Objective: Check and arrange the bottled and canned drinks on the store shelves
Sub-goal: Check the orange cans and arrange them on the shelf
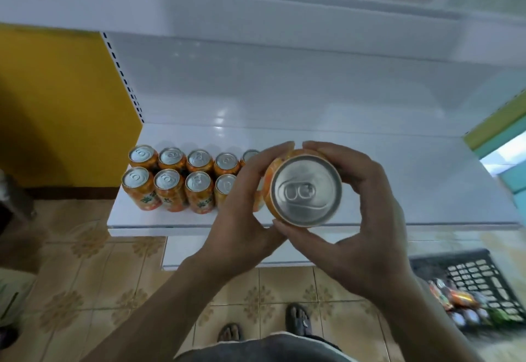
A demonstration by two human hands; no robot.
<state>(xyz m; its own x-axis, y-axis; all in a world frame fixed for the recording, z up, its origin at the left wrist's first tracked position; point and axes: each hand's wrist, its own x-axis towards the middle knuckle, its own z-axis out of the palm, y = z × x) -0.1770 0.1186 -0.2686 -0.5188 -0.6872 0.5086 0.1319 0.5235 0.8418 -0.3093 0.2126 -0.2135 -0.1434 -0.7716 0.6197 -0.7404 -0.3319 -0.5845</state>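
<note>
An orange drink can (306,190) with a silver top is held upright above the front of the white shelf (398,179). My left hand (244,208) grips its left side and my right hand (364,219) grips its right side, with fingertips almost meeting at the far side. Two rows of matching orange cans (176,182) stand on the shelf's left part, and my left hand hides the right end of both rows.
A black plastic crate (481,284) with several drinks in it sits on the tiled floor at the lower right. A yellow panel (62,105) borders the shelf on the left. Another white shelf (256,0) hangs overhead. My sandalled feet (267,324) stand below.
</note>
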